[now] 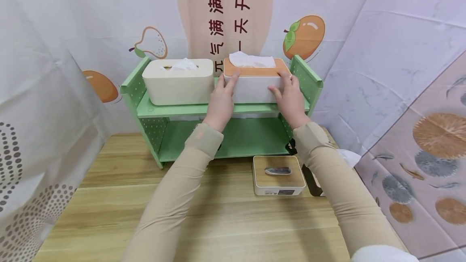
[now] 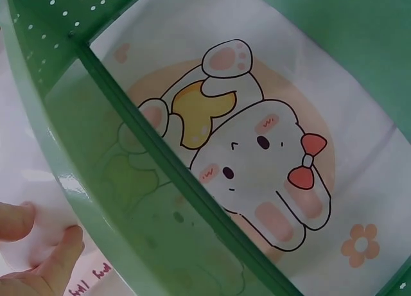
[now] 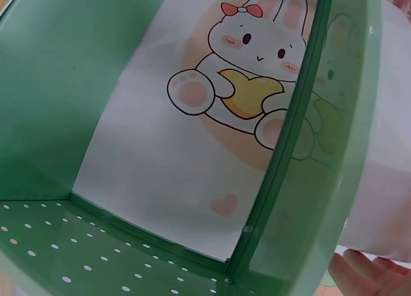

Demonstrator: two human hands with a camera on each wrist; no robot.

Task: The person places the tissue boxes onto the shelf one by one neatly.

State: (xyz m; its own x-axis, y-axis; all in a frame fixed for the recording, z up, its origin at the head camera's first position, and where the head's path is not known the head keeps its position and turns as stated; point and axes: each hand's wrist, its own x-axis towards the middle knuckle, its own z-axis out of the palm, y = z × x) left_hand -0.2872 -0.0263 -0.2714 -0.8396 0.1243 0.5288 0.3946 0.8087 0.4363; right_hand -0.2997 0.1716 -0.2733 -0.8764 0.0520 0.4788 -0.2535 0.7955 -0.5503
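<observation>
A white tissue box (image 1: 255,91) with a wood-coloured lid stands on the upper tier of a green shelf (image 1: 171,110), at the right. White tissue sticks out of its top. My left hand (image 1: 221,102) grips its front left corner, with the thumb on the front face and fingers at the side. At the other end my right hand (image 1: 292,101) holds the front right corner, thumb on the front and fingers by the lid edge. The left wrist view shows left fingertips against the white box (image 2: 48,235); the right wrist view shows fingers under its end. The box's back is hidden.
Left of it on the same tier sits a cream tissue box (image 1: 178,88). A smaller white box with a wooden lid (image 1: 278,181) lies on the wooden table (image 1: 225,229). Beside it, partly behind my right sleeve, is a dark-edged thing (image 1: 311,181) with white tissue.
</observation>
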